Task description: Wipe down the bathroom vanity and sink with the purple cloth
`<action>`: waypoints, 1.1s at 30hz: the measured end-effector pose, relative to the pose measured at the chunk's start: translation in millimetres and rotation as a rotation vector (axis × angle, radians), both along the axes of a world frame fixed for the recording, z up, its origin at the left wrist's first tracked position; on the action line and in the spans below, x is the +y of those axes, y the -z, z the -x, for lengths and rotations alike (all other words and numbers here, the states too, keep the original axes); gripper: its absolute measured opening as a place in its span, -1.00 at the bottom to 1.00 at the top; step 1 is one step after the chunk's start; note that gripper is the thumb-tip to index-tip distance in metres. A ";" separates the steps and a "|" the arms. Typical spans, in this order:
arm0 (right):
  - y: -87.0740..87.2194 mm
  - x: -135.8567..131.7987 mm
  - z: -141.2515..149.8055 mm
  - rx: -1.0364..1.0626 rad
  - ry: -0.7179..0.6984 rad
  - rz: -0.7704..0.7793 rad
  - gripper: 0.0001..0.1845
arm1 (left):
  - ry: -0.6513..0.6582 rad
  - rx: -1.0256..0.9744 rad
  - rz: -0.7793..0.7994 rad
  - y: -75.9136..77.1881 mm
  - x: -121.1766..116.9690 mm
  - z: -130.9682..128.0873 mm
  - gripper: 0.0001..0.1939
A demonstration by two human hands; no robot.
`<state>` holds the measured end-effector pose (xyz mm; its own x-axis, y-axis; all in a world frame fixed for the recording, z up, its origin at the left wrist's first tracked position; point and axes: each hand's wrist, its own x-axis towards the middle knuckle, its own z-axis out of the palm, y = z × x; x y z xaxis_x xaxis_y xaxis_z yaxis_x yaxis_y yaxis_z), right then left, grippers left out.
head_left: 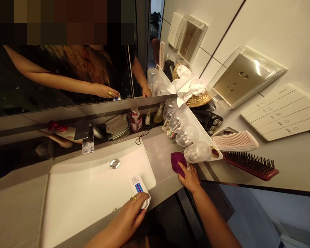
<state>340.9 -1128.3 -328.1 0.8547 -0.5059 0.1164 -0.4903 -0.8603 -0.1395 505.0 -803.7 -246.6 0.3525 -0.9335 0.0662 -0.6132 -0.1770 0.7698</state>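
Observation:
My left hand (131,217) is closed around the capped end of a white tube (138,186) with a blue label, held over the near right edge of the sink (74,193). Its printed tail end points away from me. On the grey counter (161,156) right of the sink, my right hand (192,177) grips a bunched purple cloth (177,162), pressing it against the surface. Part of the cloth is hidden under the fingers.
A white wall shelf (201,129) with several clear cups (187,135) overhangs the counter near my right hand. A pink comb (234,140) and a dark red brush (253,165) stick out. Bottles, including a pink pump bottle (136,121), line the back below the mirror (74,75).

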 end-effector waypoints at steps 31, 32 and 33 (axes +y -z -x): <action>21.2 1.6 -2.1 -0.087 0.059 -0.047 -0.41 | -0.039 0.349 0.162 26.3 -257.9 40.8 -0.75; 23.1 0.9 -1.5 -0.104 0.063 -0.051 -0.38 | -0.055 0.357 0.160 28.3 -262.2 42.4 -0.75; 24.0 0.4 -1.0 -0.122 0.067 -0.057 -0.36 | -0.062 0.355 0.155 29.4 -264.7 42.2 -0.74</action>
